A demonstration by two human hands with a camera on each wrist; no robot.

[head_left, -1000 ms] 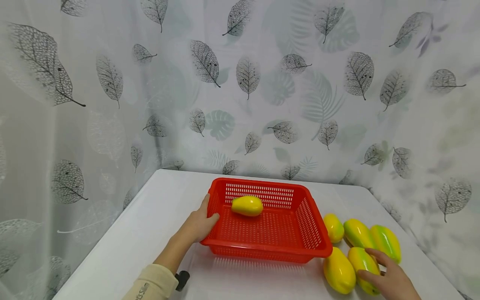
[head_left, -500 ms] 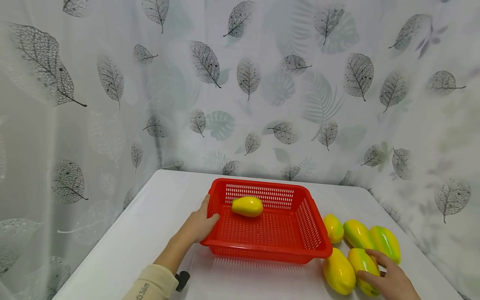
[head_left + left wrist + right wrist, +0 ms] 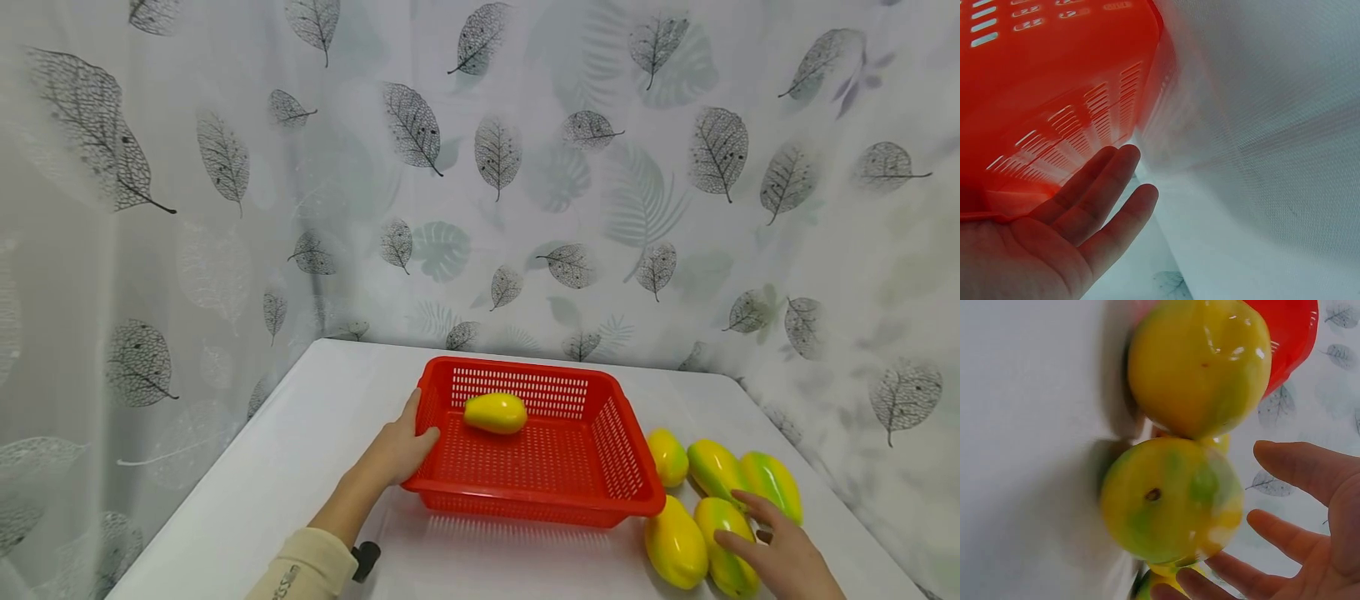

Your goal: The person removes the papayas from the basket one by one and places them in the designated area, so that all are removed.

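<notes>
My left hand (image 3: 401, 450) holds the left rim of a red plastic basket (image 3: 525, 500), thumb inside. In the left wrist view, the fingers (image 3: 1094, 194) extend along the basket's outer wall (image 3: 1035, 94). One yellow papaya (image 3: 495, 413) lies inside the basket, toward the back left. At the right, my right hand (image 3: 783, 550) is spread beside a yellow-green papaya (image 3: 723, 542). In the right wrist view, that papaya (image 3: 1169, 500) sits before the loosely bent fingers, thumb off it; some fingertips are very near its underside, and I cannot tell whether they touch.
Beside the near papaya lies another yellow papaya (image 3: 677, 546). Behind them are several more, including a small one (image 3: 667, 458) by the basket's right side and a green-striped one (image 3: 772, 487). All lie on a white table (image 3: 315, 433) backed by a leaf-print curtain (image 3: 525, 167).
My right hand's fingers have loosened and come away from the top of the near papaya, which has shifted slightly toward me. The left hand and basket have stayed in place.
</notes>
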